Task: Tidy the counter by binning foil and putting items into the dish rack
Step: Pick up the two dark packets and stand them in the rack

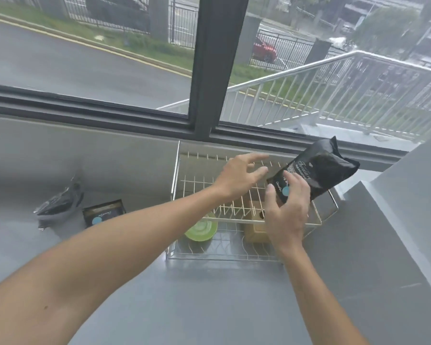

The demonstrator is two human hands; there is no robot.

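Note:
My right hand [288,207] grips the lower end of a black packet [319,173] with white lettering and a blue dot, holding it tilted above the right side of the wire dish rack [177,170]. Over the rack's middle my left hand [239,176] hovers with fingers spread, holding nothing, just left of the packet. In the rack's lower tier lie a green plate [202,230] and a tan box [255,232], partly hidden by my right hand. A crumpled foil wrapper [60,205] sits on the counter at the left, beside a dark box [103,212] with a blue dot.
The grey counter [184,295] runs below a window sill and dark window frame [204,70]. A raised grey ledge [383,220] stands right of the rack.

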